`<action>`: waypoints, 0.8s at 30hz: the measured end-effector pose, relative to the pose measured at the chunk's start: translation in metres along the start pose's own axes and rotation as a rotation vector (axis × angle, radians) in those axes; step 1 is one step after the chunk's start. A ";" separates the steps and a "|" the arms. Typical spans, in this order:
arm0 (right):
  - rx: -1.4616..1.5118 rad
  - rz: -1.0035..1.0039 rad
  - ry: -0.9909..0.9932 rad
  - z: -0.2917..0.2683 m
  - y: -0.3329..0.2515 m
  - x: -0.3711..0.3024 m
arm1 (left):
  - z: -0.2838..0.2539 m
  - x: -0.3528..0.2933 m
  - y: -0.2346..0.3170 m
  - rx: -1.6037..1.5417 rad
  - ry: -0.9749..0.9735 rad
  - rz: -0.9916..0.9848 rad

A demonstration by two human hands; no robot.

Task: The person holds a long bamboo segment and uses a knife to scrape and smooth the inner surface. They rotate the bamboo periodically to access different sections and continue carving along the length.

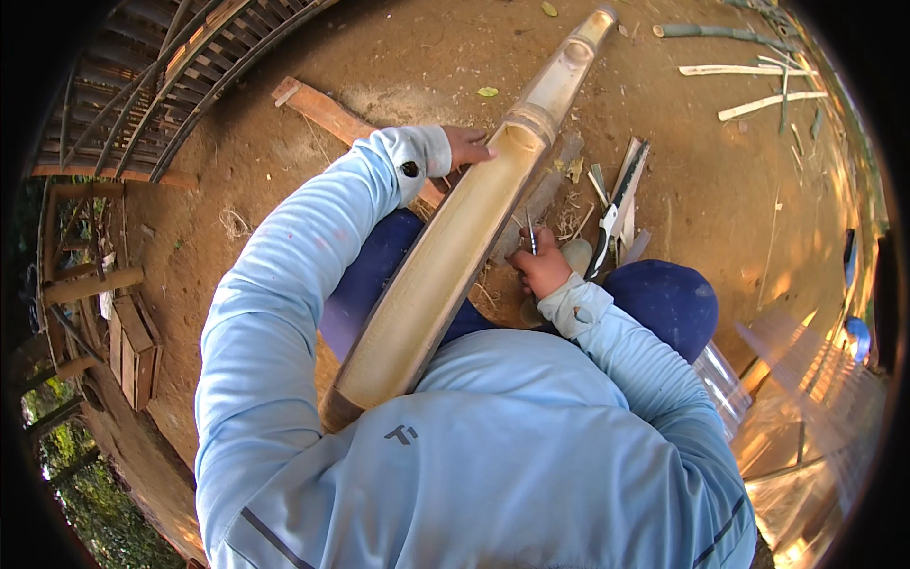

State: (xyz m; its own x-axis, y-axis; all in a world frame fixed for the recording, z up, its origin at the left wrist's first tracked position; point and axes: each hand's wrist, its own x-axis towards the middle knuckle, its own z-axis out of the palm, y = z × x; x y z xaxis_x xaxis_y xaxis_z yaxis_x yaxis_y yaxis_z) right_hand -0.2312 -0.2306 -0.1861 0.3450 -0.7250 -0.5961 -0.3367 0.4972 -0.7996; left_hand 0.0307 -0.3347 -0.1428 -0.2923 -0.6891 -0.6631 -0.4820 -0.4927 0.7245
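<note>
A split bamboo pole slants across the person's lap, hollow side up, near end by the shirt. The left hand clasps its left edge, thumb at the rim. Beside its right edge, the right hand pinches a thin metal tool. Bamboo strips lie near the ground's upper right edge.

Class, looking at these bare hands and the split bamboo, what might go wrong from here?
The edge of the split bamboo may splinter into the bare left hand placed there. The slim, shiny tool in the right hand might slip toward the nearby right knee.
</note>
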 end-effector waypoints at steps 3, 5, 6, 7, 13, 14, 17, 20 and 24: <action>0.004 0.016 -0.013 0.001 -0.003 -0.001 | -0.018 -0.013 0.008 -0.100 0.036 -0.005; 0.005 0.012 -0.012 0.001 -0.002 -0.001 | -0.026 -0.007 0.001 -0.132 0.133 0.067; 0.007 0.011 -0.009 0.001 -0.001 0.000 | -0.030 -0.006 0.002 0.017 0.236 0.093; 0.019 0.012 -0.015 0.000 0.001 0.001 | -0.034 -0.007 0.002 0.032 0.272 0.115; 0.026 0.026 -0.039 -0.003 0.008 0.004 | -0.039 -0.012 0.004 0.097 0.385 0.186; 0.040 0.028 -0.045 -0.001 0.006 0.003 | -0.040 -0.012 0.001 0.115 0.393 0.211; 0.041 0.036 -0.060 -0.001 0.004 0.002 | -0.038 -0.013 0.005 0.208 0.442 0.180; 0.025 0.047 -0.067 -0.003 0.005 0.001 | -0.033 -0.020 0.025 0.227 0.505 0.104; 0.056 0.054 -0.100 -0.002 0.002 0.000 | -0.032 -0.011 -0.001 -0.022 0.527 0.325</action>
State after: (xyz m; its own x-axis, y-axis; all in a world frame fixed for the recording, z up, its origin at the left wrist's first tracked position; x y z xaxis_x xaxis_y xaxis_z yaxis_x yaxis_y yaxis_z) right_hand -0.2338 -0.2303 -0.1872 0.4144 -0.6467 -0.6403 -0.3083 0.5622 -0.7674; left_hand 0.0614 -0.3438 -0.1306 0.0286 -0.9728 -0.2297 -0.4181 -0.2204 0.8813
